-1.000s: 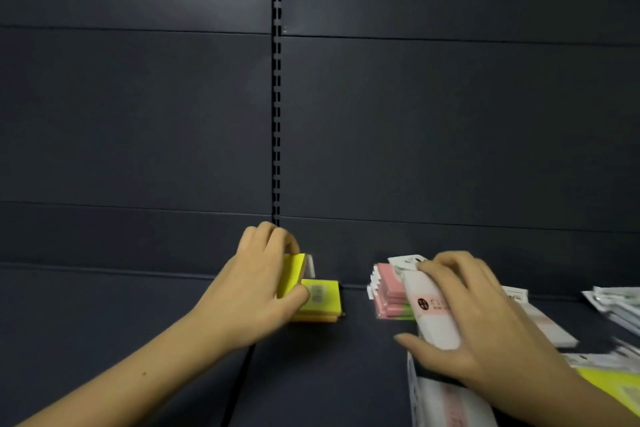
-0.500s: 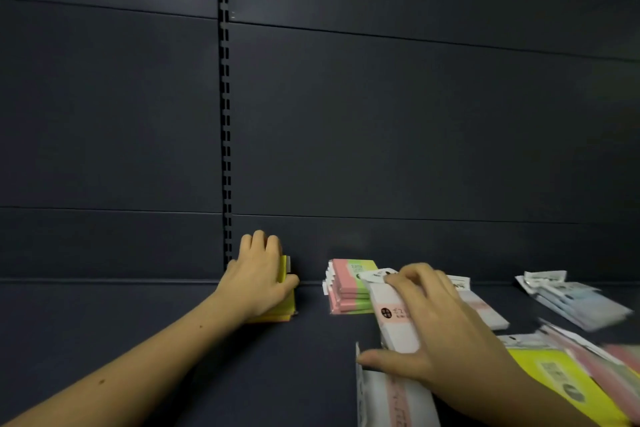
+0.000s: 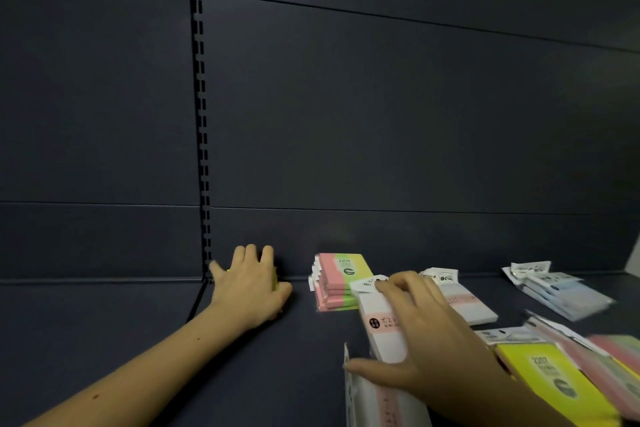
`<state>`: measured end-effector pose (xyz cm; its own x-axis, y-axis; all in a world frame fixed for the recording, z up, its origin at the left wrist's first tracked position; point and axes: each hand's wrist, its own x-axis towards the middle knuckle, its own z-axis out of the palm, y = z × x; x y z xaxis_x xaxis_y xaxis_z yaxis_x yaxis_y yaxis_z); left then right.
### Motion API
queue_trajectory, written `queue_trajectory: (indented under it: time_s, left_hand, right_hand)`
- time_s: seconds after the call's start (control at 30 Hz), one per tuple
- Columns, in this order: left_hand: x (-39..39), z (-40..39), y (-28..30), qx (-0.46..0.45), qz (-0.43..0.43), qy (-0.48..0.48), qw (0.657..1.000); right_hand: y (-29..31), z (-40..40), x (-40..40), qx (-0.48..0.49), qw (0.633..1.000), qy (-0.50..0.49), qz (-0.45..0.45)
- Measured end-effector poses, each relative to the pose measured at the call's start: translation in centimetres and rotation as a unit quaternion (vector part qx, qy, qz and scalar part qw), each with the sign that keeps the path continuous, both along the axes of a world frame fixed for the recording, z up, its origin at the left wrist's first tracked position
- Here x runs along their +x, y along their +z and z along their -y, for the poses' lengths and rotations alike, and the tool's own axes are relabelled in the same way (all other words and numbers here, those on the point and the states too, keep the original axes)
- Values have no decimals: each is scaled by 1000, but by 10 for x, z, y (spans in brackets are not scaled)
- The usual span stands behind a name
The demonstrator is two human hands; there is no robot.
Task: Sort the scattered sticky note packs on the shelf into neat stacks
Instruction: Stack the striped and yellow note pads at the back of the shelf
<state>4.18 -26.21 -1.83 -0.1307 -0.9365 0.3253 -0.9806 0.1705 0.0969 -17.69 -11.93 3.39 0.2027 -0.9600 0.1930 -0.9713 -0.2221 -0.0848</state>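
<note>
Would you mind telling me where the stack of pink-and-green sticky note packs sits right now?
In the head view, the stack of pink-and-green sticky note packs sits at the back of the dark shelf, between the left hand and the right hand.

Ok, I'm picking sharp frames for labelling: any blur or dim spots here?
Head view: dim overall; the packs at lower right are motion-smeared, the pink-green stack is sharp, and the yellow pack under the left hand is mostly hidden.

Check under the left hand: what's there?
Only yellow slivers of a sticky note pack show at the edges of the left hand, by the shelf's back wall. The hand covers the rest.
</note>
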Motion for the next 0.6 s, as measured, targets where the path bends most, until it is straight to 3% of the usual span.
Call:
queue_trajectory:
  time_s: [0.33,0.6]
  left_hand:
    - [3,-1,1,-57,42,0,998]
    - [-19,-30,10,-102,46,-73,991]
  right_hand:
    - [4,2,0,-16,1000,-7,0]
    - [5,-3,-42,-69,997,6,19]
